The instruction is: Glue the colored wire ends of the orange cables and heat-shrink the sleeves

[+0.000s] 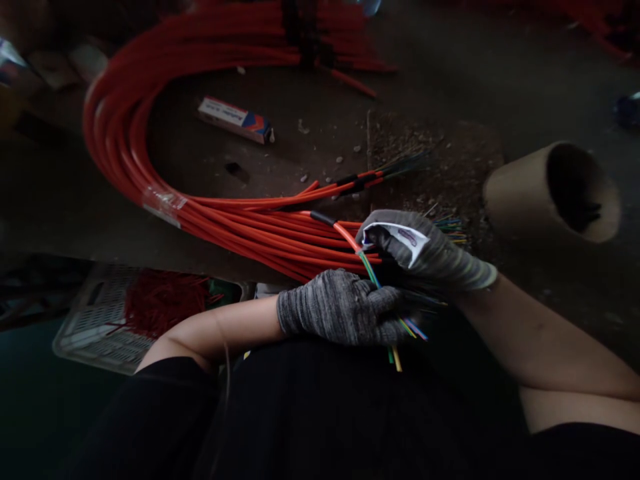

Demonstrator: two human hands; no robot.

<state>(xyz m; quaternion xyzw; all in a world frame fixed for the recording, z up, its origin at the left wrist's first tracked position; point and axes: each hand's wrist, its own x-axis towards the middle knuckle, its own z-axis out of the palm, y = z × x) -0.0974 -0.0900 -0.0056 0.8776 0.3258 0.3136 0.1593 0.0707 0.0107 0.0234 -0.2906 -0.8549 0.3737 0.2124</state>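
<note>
A thick bundle of orange cables (pixel 117 127) curves in from the left. One cable's cut end shows thin coloured wires (pixel 370 268) coming out of its orange sheath (pixel 347 235), below a black band. My left hand (pixel 345 308), in a grey knitted glove, is closed round these wires; their yellow, green and blue ends stick out beyond the fingers. My right hand (pixel 425 250), gloved too, is closed at the end of the orange sheath. A white piece with a dark mark (pixel 404 239) lies against its fingers; whether it is paper or tape cannot be told.
A small printed box (pixel 235 119) lies inside the cable curve. At the right lies a cardboard tube (pixel 520 193). Scraps litter the table (pixel 300 157). A white basket (pixel 80 327) with red pieces (pixel 163 301) stands at the lower left.
</note>
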